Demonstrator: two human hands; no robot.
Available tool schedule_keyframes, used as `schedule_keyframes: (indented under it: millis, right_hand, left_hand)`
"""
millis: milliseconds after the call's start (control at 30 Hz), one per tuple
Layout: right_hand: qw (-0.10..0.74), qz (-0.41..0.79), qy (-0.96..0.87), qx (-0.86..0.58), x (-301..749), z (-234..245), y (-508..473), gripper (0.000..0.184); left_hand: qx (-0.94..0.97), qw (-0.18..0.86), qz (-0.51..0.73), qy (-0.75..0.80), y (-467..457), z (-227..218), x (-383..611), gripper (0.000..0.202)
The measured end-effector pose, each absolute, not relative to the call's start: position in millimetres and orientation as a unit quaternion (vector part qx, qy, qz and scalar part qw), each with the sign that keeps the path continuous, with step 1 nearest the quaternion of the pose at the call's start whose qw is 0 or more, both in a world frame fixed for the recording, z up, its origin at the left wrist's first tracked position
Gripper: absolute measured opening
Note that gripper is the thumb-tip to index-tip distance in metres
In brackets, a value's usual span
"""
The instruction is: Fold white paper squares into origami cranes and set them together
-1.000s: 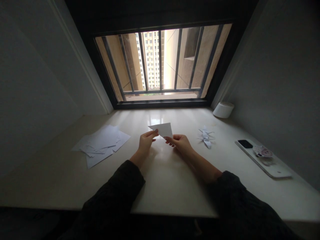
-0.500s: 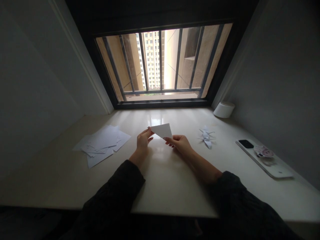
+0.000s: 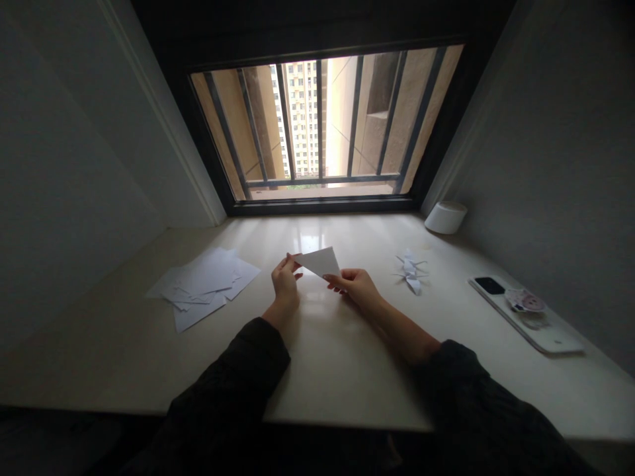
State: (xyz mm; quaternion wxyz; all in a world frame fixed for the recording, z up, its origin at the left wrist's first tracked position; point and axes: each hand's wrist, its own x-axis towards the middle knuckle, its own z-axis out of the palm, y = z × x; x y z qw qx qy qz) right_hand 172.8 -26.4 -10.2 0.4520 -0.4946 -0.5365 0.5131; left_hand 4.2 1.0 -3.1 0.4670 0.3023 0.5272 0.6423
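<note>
A white sheet of paper folded into a triangle (image 3: 322,261) is held up over the middle of the pale sill. My left hand (image 3: 286,277) pinches its narrow left corner between thumb and fingertips. At the lower right corner, my right hand (image 3: 354,284) grips the paper, thumb on the near face and the other fingers curled behind or below. To the left lies a loose pile of white paper sheets (image 3: 203,281). Right of my right hand sit small folded white paper figures (image 3: 411,271) with thin points, close together.
A phone (image 3: 526,317) with a round cartoon grip lies at the right. Behind it a white cylindrical object (image 3: 445,218) stands against the wall. The sill (image 3: 342,383) ends at a near edge below my forearms; a barred window (image 3: 322,125) closes the back.
My left hand has shifted slightly at the left corner, its fingertips a little further left. The folded paper has tipped slightly. My right hand keeps its grip almost unmoved.
</note>
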Motion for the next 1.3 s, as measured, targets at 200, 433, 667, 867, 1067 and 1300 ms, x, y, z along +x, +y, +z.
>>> schedule_keyframes:
  millis: [200,433,667,867,1067,1300]
  right_hand:
    - [0.47,0.492,-0.53,-0.506,179.5,-13.9,-20.8,0.036]
    - [0.466,0.445,-0.577,-0.502,181.1,-16.8,-18.4,0.035]
    - [0.467,0.426,-0.591,-0.5,183.9,-21.2,-15.3,0.035]
    - [0.467,0.459,-0.573,-0.493,183.4,-17.7,-16.5,0.036]
    - [0.49,0.486,-0.56,-0.458,179.8,-16.8,-17.7,0.052]
    - [0.5,0.47,-0.608,-0.4,179.5,-4.2,-25.3,0.083]
  left_hand:
    - [0.314,0.425,0.657,0.538,10.6,-3.3,-14.3,0.039]
    - [0.619,0.186,0.575,0.502,-10.6,13.8,1.9,0.024]
    - [0.623,0.208,0.565,0.499,-14.9,14.8,3.8,0.021]
    - [0.613,0.241,0.588,0.469,-14.4,13.6,5.3,0.023]
    - [0.564,0.288,0.615,0.471,-14.9,14.3,8.2,0.017]
    - [0.539,0.35,0.612,0.462,-2.7,8.6,-1.4,0.014]
